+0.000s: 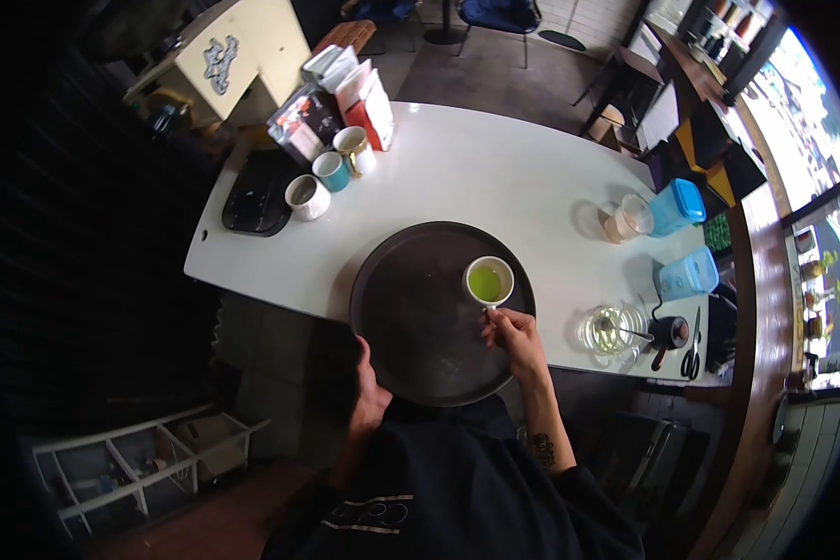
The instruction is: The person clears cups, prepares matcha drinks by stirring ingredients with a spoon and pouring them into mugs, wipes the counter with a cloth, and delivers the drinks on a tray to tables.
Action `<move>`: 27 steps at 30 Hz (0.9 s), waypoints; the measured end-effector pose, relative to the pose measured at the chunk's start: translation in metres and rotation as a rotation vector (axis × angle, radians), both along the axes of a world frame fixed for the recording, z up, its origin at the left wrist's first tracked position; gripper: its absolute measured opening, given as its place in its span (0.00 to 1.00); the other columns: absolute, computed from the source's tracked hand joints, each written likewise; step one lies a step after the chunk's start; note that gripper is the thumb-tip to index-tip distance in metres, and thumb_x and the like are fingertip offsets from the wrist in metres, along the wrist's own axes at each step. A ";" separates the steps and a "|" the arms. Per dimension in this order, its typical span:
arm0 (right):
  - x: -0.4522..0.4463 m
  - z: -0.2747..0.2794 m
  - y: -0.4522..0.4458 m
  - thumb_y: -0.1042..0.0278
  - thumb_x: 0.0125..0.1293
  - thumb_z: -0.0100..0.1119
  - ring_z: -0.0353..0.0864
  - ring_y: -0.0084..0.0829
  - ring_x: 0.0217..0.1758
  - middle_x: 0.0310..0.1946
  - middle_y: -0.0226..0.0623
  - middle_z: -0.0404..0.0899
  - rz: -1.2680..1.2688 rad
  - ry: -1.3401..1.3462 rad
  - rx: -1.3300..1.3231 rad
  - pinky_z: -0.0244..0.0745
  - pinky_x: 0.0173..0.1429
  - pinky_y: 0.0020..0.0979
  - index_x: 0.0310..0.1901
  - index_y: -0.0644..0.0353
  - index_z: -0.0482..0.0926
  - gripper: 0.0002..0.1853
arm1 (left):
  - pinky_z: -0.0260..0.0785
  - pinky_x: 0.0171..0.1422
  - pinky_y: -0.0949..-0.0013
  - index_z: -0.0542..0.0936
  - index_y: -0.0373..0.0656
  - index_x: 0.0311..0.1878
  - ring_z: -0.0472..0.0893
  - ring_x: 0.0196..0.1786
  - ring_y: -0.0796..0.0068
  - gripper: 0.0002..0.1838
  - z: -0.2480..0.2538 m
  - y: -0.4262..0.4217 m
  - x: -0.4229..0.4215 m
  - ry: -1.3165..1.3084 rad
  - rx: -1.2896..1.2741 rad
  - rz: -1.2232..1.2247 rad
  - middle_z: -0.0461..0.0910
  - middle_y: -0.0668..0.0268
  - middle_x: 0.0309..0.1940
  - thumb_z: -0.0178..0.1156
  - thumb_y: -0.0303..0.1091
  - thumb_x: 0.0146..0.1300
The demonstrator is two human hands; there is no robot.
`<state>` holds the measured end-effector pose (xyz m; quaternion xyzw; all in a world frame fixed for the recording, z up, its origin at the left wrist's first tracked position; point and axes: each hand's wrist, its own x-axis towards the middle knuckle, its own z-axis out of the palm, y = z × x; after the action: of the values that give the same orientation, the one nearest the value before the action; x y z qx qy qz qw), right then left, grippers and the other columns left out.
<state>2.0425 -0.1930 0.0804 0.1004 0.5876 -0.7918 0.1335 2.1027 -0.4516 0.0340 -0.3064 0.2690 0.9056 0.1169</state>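
A round dark tray (pixel 411 345) juts over the near edge of the white table. My left hand (pixel 371 387) is at the tray's left rim, thumb up along the edge and the other fingers mostly hidden. Over the tray's right side is a white cup (pixel 503 297) with bright green liquid (pixel 484 284) inside. The fingers of my right hand (pixel 515 341) are closed on its handle. Whether the cup's base touches the tray cannot be seen from above.
Several mugs (pixel 308 197) and upright bags (pixel 369 103) stand at the table's left, beside a black shallow tray (pixel 257 191). To the right are blue-lidded containers (pixel 677 207), a plastic cup (pixel 630 219), a glass vessel (pixel 611 333), a dark kettle (pixel 668 332) and scissors (pixel 692 355).
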 end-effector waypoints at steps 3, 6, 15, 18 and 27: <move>0.003 -0.001 -0.017 0.63 0.71 0.57 0.76 0.18 0.23 0.22 0.31 0.80 0.152 -0.030 0.017 0.70 0.29 0.21 0.35 0.67 0.83 0.14 | 0.63 0.70 0.51 0.67 0.46 0.69 0.70 0.67 0.60 0.37 -0.009 0.001 0.010 0.015 -0.014 0.057 0.71 0.64 0.66 0.48 0.65 0.68; 0.007 -0.007 -0.029 0.63 0.71 0.58 0.76 0.19 0.22 0.21 0.33 0.79 0.242 -0.003 0.023 0.71 0.28 0.22 0.36 0.69 0.84 0.15 | 0.63 0.70 0.51 0.68 0.46 0.69 0.71 0.66 0.59 0.36 -0.009 0.004 0.020 0.018 -0.013 0.135 0.71 0.64 0.66 0.46 0.65 0.69; 0.007 0.006 -0.053 0.63 0.70 0.59 0.76 0.19 0.23 0.23 0.32 0.79 0.588 0.101 0.139 0.72 0.30 0.23 0.35 0.69 0.84 0.15 | 0.65 0.70 0.51 0.64 0.41 0.70 0.70 0.67 0.58 0.39 -0.026 -0.009 0.069 0.083 0.043 0.374 0.69 0.59 0.67 0.48 0.64 0.69; 0.006 0.024 -0.070 0.64 0.70 0.60 0.75 0.17 0.24 0.23 0.31 0.80 0.704 0.093 0.220 0.72 0.31 0.22 0.38 0.69 0.83 0.13 | 0.65 0.70 0.51 0.63 0.41 0.71 0.70 0.67 0.58 0.38 -0.027 -0.016 0.083 0.153 0.094 0.442 0.69 0.59 0.67 0.47 0.63 0.70; -0.014 0.054 -0.102 0.68 0.67 0.62 0.80 0.29 0.35 0.31 0.40 0.82 0.310 0.568 0.641 0.74 0.42 0.32 0.40 0.66 0.81 0.09 | 0.64 0.71 0.51 0.63 0.42 0.71 0.70 0.67 0.58 0.36 -0.013 -0.077 0.128 0.297 0.153 0.607 0.68 0.60 0.67 0.45 0.62 0.71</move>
<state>2.0283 -0.2953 0.1339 -0.1736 0.8244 -0.5368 0.0459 2.2308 -0.5289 0.0206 -0.2275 0.1111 0.9513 -0.1758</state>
